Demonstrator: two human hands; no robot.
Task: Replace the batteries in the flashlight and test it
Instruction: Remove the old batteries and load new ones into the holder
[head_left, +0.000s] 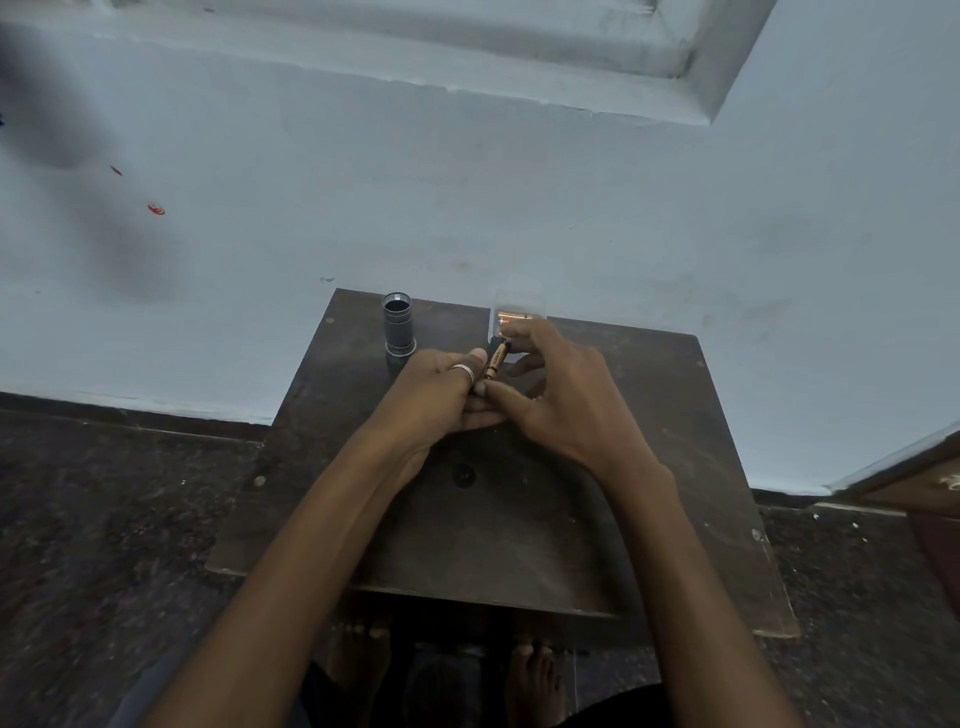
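My left hand (436, 397) and my right hand (558, 387) meet over the middle of a small dark table (649, 467). Between their fingertips stands a slim black-and-copper battery (495, 362), tilted. My right thumb and forefinger pinch it, and my left thumb touches its side. My left fingers curl around something I cannot make out. The grey flashlight body (399, 325) stands upright and open-topped at the table's far left. A clear plastic case (518, 312) with copper batteries inside lies just beyond my right fingers.
The table stands against a pale blue wall (467, 197). Dark speckled floor (104, 519) surrounds it. My bare feet (535, 680) show below the near table edge. A wooden door edge (930, 488) is at the right.
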